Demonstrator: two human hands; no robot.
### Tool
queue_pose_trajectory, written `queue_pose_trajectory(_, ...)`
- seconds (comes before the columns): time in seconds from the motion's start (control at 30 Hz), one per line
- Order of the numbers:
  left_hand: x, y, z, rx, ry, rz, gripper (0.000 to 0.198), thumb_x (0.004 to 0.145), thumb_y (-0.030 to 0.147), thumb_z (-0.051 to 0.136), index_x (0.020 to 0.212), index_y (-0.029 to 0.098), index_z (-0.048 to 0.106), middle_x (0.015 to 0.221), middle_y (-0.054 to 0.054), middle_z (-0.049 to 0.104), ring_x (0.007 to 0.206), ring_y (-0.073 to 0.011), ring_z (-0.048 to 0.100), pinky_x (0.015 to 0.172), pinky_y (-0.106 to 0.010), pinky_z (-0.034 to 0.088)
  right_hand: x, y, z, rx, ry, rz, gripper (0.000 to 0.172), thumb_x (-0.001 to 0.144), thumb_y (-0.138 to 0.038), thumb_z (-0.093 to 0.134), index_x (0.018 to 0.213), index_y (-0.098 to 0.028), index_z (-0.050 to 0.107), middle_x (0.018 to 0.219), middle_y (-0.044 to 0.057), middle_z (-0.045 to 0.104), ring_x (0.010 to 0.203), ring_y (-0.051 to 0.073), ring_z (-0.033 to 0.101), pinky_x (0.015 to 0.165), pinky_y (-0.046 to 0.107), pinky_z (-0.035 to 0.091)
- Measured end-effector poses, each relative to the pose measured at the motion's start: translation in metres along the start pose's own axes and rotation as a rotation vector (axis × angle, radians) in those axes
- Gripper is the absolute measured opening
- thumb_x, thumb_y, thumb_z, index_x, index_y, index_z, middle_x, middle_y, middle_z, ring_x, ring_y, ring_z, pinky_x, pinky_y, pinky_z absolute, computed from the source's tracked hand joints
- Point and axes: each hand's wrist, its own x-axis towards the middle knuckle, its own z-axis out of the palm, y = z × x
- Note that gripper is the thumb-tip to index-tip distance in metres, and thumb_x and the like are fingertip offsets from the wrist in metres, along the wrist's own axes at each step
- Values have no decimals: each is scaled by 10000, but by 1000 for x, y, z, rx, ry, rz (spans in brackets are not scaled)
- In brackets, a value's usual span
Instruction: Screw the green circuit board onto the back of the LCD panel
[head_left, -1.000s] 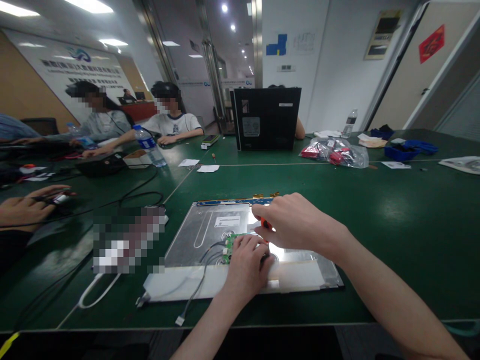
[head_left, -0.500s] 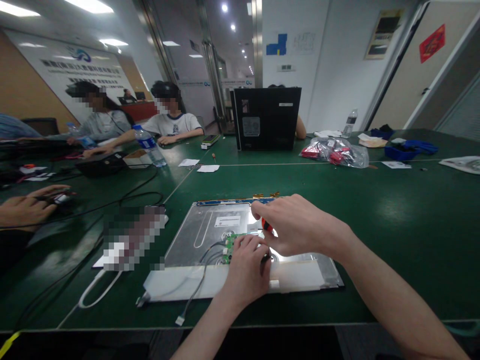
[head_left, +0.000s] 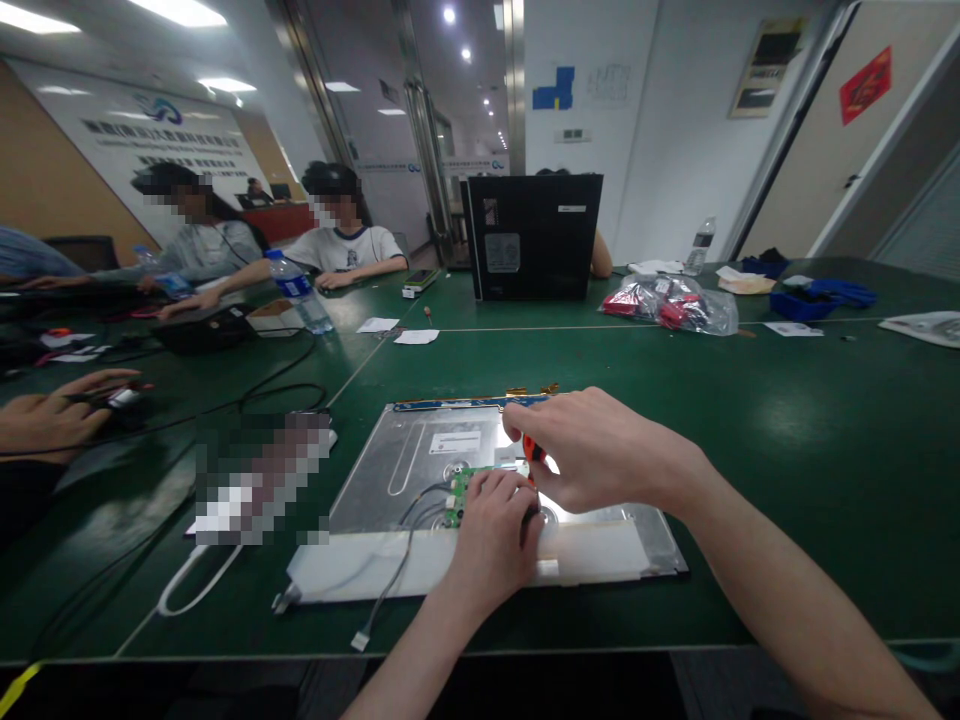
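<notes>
A flat metal display panel (head_left: 405,470) lies back side up on the green table in front of me. Near its middle a small green circuit board (head_left: 455,505) with grey cables (head_left: 409,560) is partly covered by my left hand (head_left: 501,510), whose curled fingers press on it. My right hand (head_left: 592,450) is closed around a screwdriver (head_left: 531,450) with an orange-red and black handle, held upright over the board beside my left fingers. The screwdriver's tip is hidden behind the left fingers. A white plug (head_left: 361,638) on a cable hangs over the panel's near edge.
To the left lie a blurred-out device (head_left: 262,480), a white cable loop (head_left: 176,595) and another person's hand (head_left: 56,415). Farther back are a water bottle (head_left: 300,290), a black computer case (head_left: 536,240) and bagged red items (head_left: 671,303). Two people sit at the far left.
The screwdriver's handle looks slightly turned in my right hand, with more orange showing. Both hands keep their places on and over the board.
</notes>
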Motion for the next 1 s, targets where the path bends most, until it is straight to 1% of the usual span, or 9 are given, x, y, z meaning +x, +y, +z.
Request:
queue_pose_trajectory(0.07,0,0,0,14,-3,-7,92,738,121,558,766,200,595,858,-51,630,896,-249,548,861,-442,381,2,-1,0,3,5,14,207,832,-355,527,960,-193,510,837,37,670,650,157,573,486,262,235)
queue_pose_trajectory(0.13,0,0,1,32,-5,-8,73,736,124,563,731,194,581,801,-45,620,876,-249,550,862,-444,375,4,-2,1,-4,16,41,257,867,-432,494,960,-194,518,834,41,671,643,155,572,487,261,234)
queue_pose_trajectory(0.2,0,-1,2,52,-7,-9,66,733,127,568,708,187,566,776,-44,611,856,-246,549,854,-440,374,6,-2,3,-30,36,66,274,881,-459,476,950,-200,529,807,37,669,635,154,573,485,262,221)
queue_pose_trajectory(0.3,0,-1,3,64,-10,-9,52,729,133,579,727,184,569,826,-50,619,861,-242,541,848,-431,374,7,-2,4,-66,70,61,189,878,-384,483,911,-205,537,751,22,658,618,149,567,476,265,190)
queue_pose_trajectory(0.37,0,-2,3,67,-7,-3,50,735,140,582,752,187,580,869,-54,625,879,-243,536,854,-431,371,5,-2,4,-66,82,42,121,854,-307,489,892,-201,534,743,17,654,605,141,558,470,267,178)
queue_pose_trajectory(0.43,0,-2,4,68,-2,2,45,746,148,580,765,189,587,889,-57,628,889,-245,532,861,-436,366,4,-2,3,-54,78,30,95,823,-259,493,883,-195,528,749,16,653,591,133,544,465,269,175)
queue_pose_trajectory(0.73,0,-2,4,50,0,-11,42,743,153,572,757,191,564,896,-53,617,894,-240,528,865,-432,360,3,-1,0,-39,32,50,108,818,-259,470,872,-193,536,737,16,642,550,124,511,452,268,189)
queue_pose_trajectory(1.0,-1,1,-2,-12,-37,-4,104,679,114,534,747,192,522,872,-47,590,892,-236,521,867,-436,355,3,-2,-1,-61,12,94,136,821,-287,480,874,-186,555,720,23,636,545,136,527,448,268,203)
